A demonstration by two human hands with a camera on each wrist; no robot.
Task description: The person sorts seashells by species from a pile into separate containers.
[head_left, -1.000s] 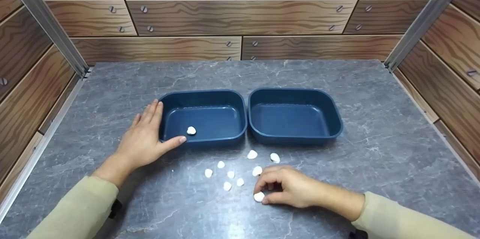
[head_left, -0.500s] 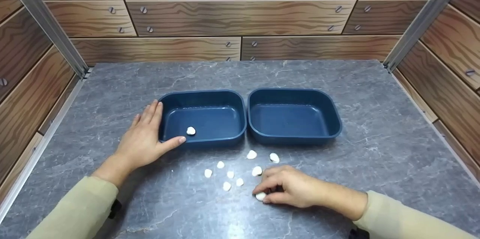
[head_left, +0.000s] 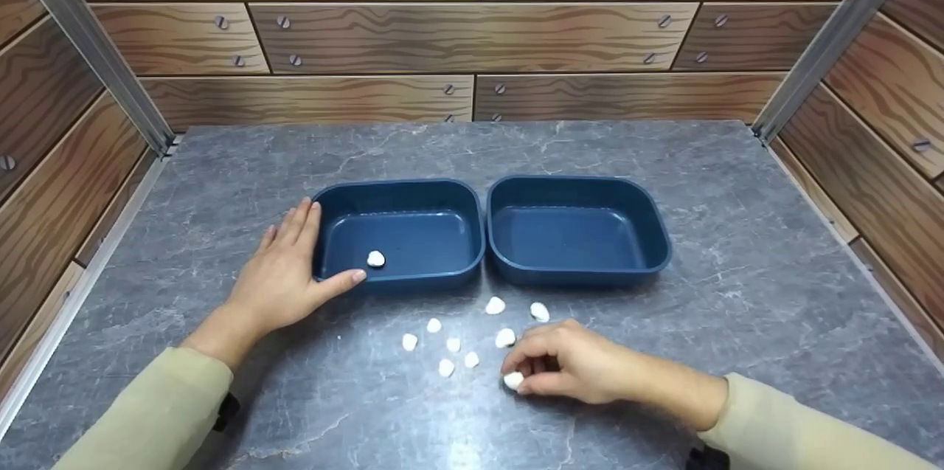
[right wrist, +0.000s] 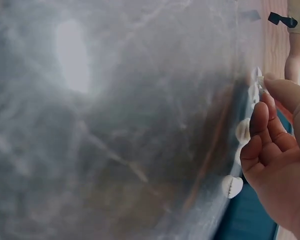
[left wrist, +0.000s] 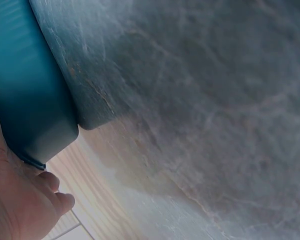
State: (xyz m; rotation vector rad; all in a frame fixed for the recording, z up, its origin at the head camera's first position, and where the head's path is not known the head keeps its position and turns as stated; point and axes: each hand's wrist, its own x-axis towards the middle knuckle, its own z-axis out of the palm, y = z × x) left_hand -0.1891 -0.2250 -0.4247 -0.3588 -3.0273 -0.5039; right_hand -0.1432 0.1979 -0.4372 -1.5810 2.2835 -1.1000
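Note:
Between thumb and fingertips, my right hand (head_left: 571, 363) pinches a small white cowrie shell (head_left: 513, 381) at the near side of the loose shells. My left hand (head_left: 276, 282) rests with straight fingers along the left side of the left blue container (head_left: 413, 280), its thumb over the front rim. One cowrie shell (head_left: 376, 259) lies inside that container. In the right wrist view, a shell (right wrist: 232, 186) shows its toothed slit. The left wrist view has the container's outer wall (left wrist: 35, 90) beside the hand.
A second blue container (head_left: 579, 272) stands close beside the first on the right, its floor bare. Several loose shells, among them one shell (head_left: 540, 311) nearest the right container, lie on the grey marbled table (head_left: 354, 411). Wood-patterned walls (head_left: 472, 38) enclose the back and sides.
My right hand, gripping the shell, has shifted very slightly right and up. The left hand stays on the container, and the loose shells keep their places.

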